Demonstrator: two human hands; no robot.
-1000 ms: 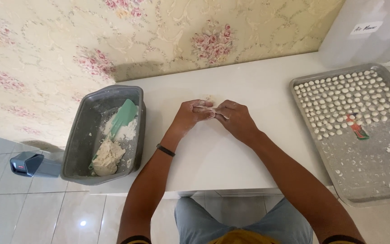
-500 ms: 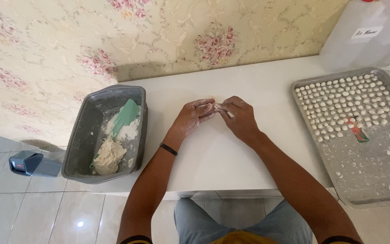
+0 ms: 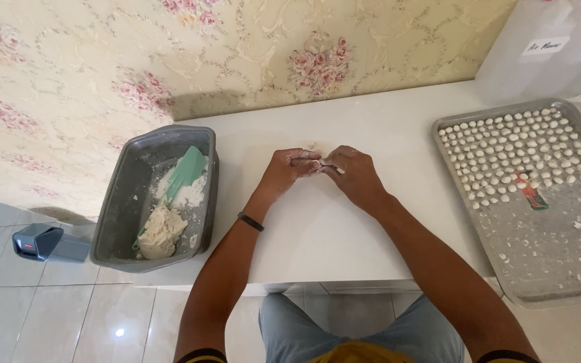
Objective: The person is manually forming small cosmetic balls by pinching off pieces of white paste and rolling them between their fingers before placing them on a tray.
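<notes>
My left hand [image 3: 289, 169] and my right hand [image 3: 353, 173] meet fingertip to fingertip above the white table [image 3: 344, 235], pinching a small pale piece of dough [image 3: 323, 163] between them. Most of the piece is hidden by my fingers. A black band sits on my left wrist. To the left stands a grey tub [image 3: 126, 202] holding a lump of dough [image 3: 161, 232], loose flour and a green scraper [image 3: 181, 173]. At the right lies a metal tray [image 3: 546, 262] with several rows of small white dough pieces [image 3: 519, 148].
A small red and green object [image 3: 529, 189] lies on the tray among the pieces. White plastic containers [image 3: 546, 40] stand at the back right. A floral wallpapered wall runs behind the table. A grey device [image 3: 38, 242] sits on the tiled floor at the left.
My hands stayed together at the table's middle, with only slight finger movement on the dough piece. The view shifted a little.
</notes>
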